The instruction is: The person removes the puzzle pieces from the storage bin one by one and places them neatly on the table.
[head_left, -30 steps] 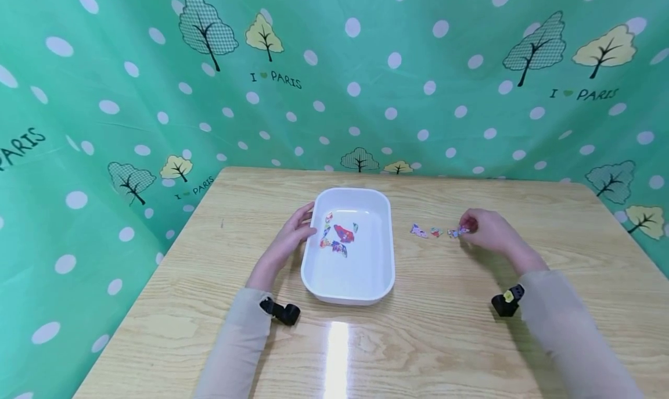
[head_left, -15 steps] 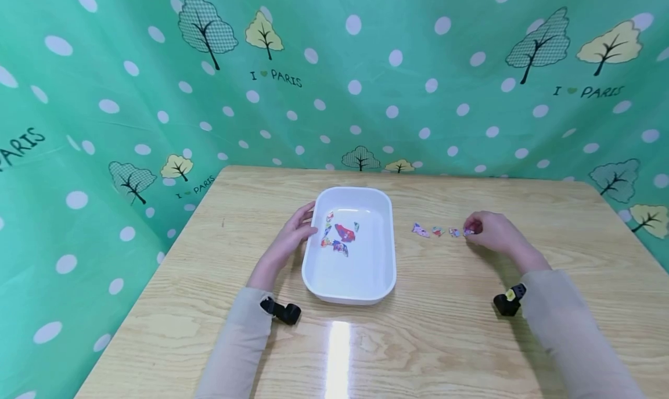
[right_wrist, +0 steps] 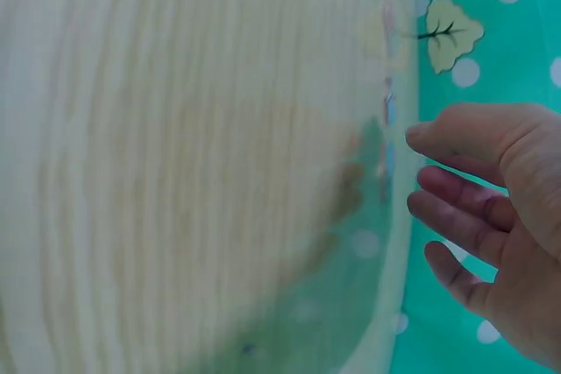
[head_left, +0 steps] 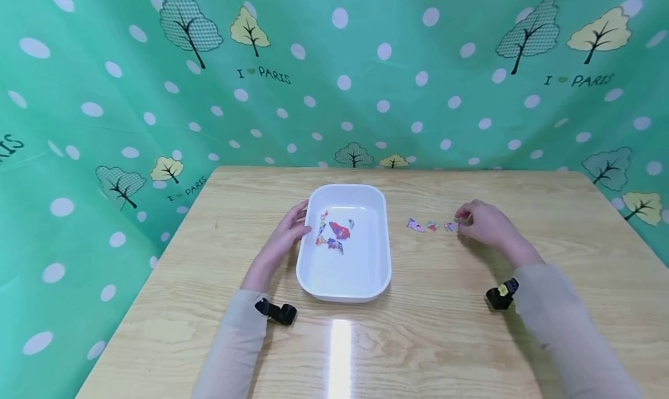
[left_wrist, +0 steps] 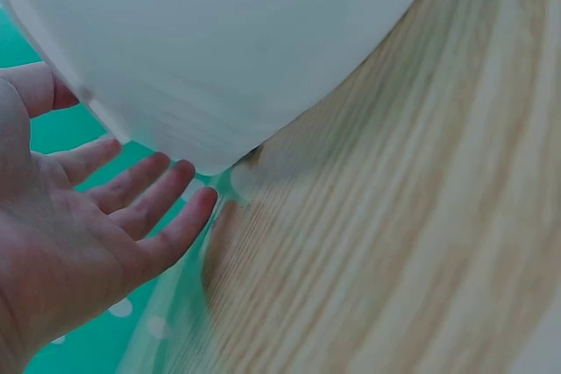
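A white plastic tray (head_left: pixel 342 274) stands on the table. Inside it lie several small colourful cut-out pieces that look like stickers, the largest a red one (head_left: pixel 340 230). My left hand (head_left: pixel 282 236) rests against the tray's left side, thumb at the rim, its other fingers loosely spread in the left wrist view. To the right of the tray, more flat pieces lie in a row, with a purple one (head_left: pixel 415 225) at the left end. My right hand (head_left: pixel 486 222) hovers at the row's right end, fingers apart and relaxed, partly covering the last piece (head_left: pixel 459 225).
The pieces lie on a light wooden table (head_left: pixel 428 341). Behind and to the left hangs a green dotted curtain (head_left: pixel 292 126) with printed trees. A black wrist camera (head_left: pixel 282 313) sits on the left wrist, another (head_left: pixel 500 297) on the right.
My right hand has set the last piece at the row's right end and loosened its fingers from it. The left hand stays at the tray. The head view has shifted slightly.
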`<state>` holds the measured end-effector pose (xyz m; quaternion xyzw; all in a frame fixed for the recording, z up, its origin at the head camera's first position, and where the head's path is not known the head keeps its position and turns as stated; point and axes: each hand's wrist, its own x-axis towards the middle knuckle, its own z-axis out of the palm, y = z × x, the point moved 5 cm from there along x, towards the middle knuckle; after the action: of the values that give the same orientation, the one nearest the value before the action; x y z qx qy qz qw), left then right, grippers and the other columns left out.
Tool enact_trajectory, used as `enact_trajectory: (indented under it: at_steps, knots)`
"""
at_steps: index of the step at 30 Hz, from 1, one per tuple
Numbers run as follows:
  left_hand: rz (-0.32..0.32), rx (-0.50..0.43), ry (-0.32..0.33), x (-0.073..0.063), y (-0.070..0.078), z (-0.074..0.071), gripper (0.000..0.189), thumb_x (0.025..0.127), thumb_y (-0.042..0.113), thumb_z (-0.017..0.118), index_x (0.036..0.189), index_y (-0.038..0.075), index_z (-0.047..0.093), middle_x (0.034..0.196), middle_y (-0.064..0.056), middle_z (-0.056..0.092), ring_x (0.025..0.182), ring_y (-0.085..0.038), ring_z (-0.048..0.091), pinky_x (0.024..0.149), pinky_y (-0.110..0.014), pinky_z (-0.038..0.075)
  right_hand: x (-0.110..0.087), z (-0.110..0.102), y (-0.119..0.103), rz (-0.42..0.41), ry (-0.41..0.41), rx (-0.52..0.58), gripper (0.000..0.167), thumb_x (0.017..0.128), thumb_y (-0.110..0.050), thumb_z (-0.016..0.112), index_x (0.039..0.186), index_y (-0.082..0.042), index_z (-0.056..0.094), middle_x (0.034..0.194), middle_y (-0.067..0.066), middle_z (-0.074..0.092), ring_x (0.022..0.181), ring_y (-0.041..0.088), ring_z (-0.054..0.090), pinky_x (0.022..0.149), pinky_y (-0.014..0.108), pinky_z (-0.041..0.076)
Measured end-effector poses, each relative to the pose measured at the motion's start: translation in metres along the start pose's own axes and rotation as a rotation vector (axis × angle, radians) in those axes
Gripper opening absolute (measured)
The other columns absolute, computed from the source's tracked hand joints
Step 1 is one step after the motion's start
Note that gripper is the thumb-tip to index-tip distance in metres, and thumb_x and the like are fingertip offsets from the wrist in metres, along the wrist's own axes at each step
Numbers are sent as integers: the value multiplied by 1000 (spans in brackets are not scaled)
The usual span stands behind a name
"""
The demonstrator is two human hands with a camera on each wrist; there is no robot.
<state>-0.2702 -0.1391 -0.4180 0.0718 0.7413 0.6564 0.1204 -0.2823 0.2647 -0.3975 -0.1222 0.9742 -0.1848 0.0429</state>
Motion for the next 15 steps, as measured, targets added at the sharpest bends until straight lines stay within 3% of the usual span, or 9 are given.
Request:
enact_trajectory:
  at_steps: [7, 15]
  knots:
    - [-4, 26, 21, -3, -1, -3, 61, 89, 8, 49, 144, 19, 24, 141, -15, 33, 126, -33, 38, 104, -45, 31, 3, -3, -38, -68, 13, -34, 28, 81, -16, 62, 104, 1, 62, 94, 13, 60, 84, 26, 57, 71, 41, 48]
    - [4, 23, 12, -2, -1, -3, 60, 90, 10, 49, 144, 21, 25, 141, -13, 34, 124, -32, 41, 104, -45, 32, 11, 1, -88, -135, 42, -9, 28, 81, -17, 60, 104, -2, 62, 92, 9, 62, 86, 23, 58, 77, 40, 48]
